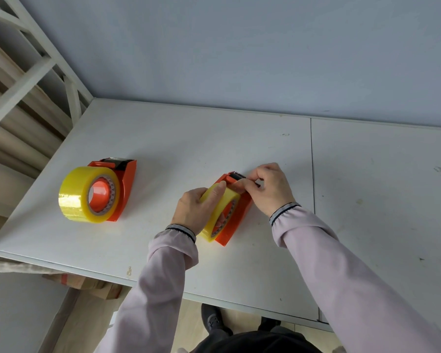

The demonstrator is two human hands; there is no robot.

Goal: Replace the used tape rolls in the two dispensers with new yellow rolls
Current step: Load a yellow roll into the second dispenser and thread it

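A wide white table (163,138) carries everything. On its left part stands the first orange dispenser (127,184) with a full yellow roll (74,197) already on its hub; nobody touches it, and its cutter end points away from the person, toward the wall. It lies well apart from the second dispenser (236,222), which is near the middle of the table, close to the front edge.

The second dispenser has its long axis running from the near edge up and a little to the right, with the toothed cutter at the far end. Its yellow roll (218,215) sits on the left side of the body, with the round face turned to the left and toward the person.

The left hand (197,210) is wrapped over the top of this roll and holds it, thumb lying along the tape. The right hand (270,187) is pinched at the cutter end, with fingertips closed on something small there; I judge it is the loose end of the tape, but the strip itself is too thin to see.

What could go wrong: the tape end may stick back to the roll or fold on itself if the pinch slips. The fingertips are touching the teeth, so a quick pull could scratch them. If the left hand presses too hard, the roll cannot turn and the tape may tear.
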